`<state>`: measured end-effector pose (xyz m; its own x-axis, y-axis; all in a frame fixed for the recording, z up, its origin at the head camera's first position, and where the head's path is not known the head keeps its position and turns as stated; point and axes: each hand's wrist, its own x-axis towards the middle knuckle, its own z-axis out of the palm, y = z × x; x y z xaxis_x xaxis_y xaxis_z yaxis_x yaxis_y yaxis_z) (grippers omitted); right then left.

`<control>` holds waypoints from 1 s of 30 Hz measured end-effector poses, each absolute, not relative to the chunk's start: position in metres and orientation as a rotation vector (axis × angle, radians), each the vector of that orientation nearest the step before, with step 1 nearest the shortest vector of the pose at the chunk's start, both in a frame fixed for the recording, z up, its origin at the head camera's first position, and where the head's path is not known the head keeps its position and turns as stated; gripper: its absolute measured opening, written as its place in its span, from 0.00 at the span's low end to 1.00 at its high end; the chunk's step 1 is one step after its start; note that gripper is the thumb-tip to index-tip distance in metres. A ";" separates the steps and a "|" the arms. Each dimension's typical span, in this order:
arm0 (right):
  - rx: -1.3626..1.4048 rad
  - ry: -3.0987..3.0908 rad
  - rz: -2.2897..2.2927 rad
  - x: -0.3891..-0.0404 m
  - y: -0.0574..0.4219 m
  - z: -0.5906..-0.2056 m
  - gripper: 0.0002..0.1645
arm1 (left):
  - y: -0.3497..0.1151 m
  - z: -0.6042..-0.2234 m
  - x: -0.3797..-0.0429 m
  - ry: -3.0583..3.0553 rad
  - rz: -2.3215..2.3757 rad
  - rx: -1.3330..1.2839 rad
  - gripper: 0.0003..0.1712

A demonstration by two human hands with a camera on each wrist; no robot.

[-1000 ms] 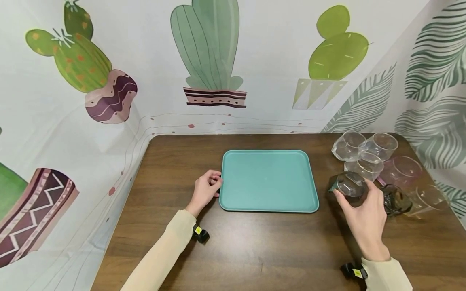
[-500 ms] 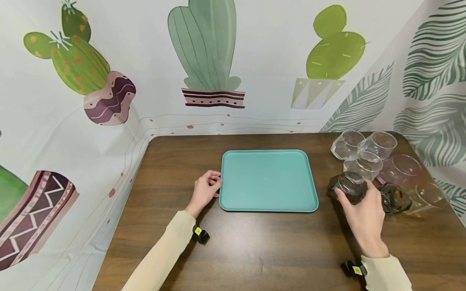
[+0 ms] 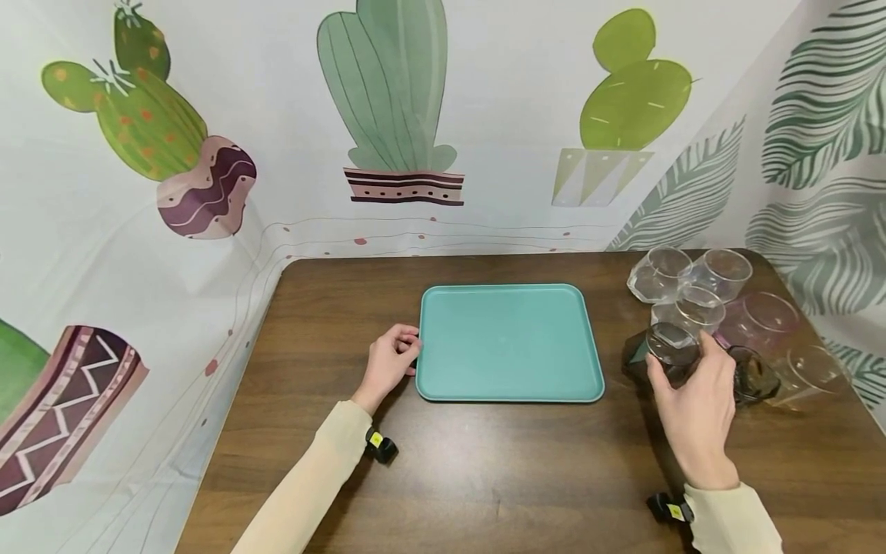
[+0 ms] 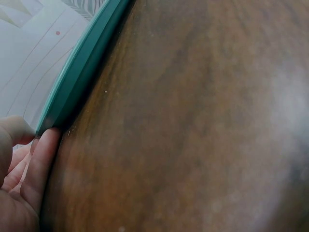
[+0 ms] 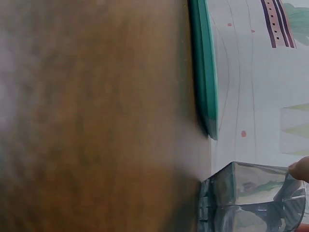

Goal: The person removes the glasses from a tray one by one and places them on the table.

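In the head view my right hand (image 3: 695,412) grips a dark grey, see-through faceted glass (image 3: 640,358) near its rim, thumb on the left side and fingers on the far right. The right wrist view shows the same glass (image 5: 256,203) with its base right at the tabletop, a short way from the tray's right end. My left hand (image 3: 389,362) is at the left edge of a teal rectangular tray (image 3: 508,346). Up close in the left wrist view, thumb and fingers (image 4: 41,159) pinch the tray's rim (image 4: 79,79). Nothing lies on the tray.
Clear glasses (image 3: 651,281) cluster at the table's back right corner. A pinkish glass (image 3: 757,323), another dark glass (image 3: 754,377) and an amber-tinted glass (image 3: 806,377) stand close to my right hand. A printed cloth (image 3: 512,138) rises behind the wooden table (image 3: 443,477).
My right hand and the rim of the dark glass have shifted slightly right, while the glass's base stays about where it was. The left hand and tray hold still.
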<state>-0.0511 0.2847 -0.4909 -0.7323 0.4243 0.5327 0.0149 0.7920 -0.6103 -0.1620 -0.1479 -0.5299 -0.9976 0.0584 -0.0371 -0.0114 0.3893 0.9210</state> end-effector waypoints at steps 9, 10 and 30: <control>-0.236 -2.218 0.727 -0.053 0.285 -0.493 0.43 | -0.148 -0.531 -0.162 2.556 1.700 0.039 0.10; -0.226 -2.204 0.724 -0.053 0.285 -0.493 0.41 | -0.148 -0.531 -0.162 2.556 1.700 0.040 0.10; -0.213 -2.151 0.723 -0.054 0.281 -0.494 0.30 | -0.148 -0.531 -0.162 2.576 1.683 0.029 0.11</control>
